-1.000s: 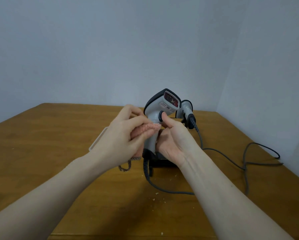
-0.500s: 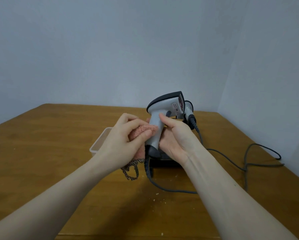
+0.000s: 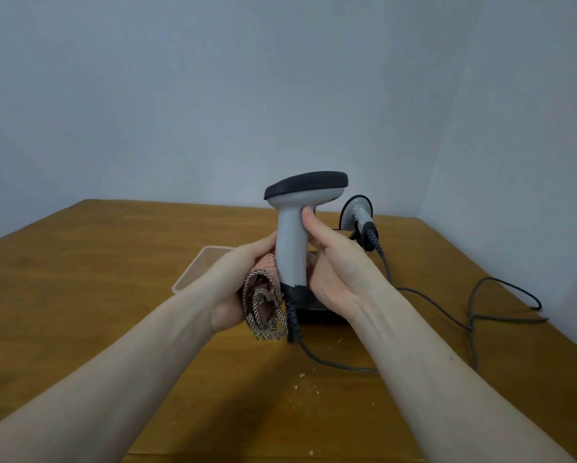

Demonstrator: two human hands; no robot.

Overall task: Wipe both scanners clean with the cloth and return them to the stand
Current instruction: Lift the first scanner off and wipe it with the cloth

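While right hand [image 3: 340,272] grips grey scanner [image 3: 294,235] handle upright, thumb on grip, left hand [image 3: 243,282] clamps checked cloth [image 3: 263,305] vs handle; 2nd scanner [image 3: 359,215] on stand [image 3: 317,310] just beyond right hand.

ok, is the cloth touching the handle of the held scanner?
Touching. The head view shows the left hand pressing the cloth against the held scanner handle's left side, no gap visible.

Setting: plain indoor room, type cannot be determined.
A wooden table [image 3: 80,295] is standing against bare grey walls [image 3: 213,95]; corded scanners [image 3: 300,208] are suggesting a shop or office.
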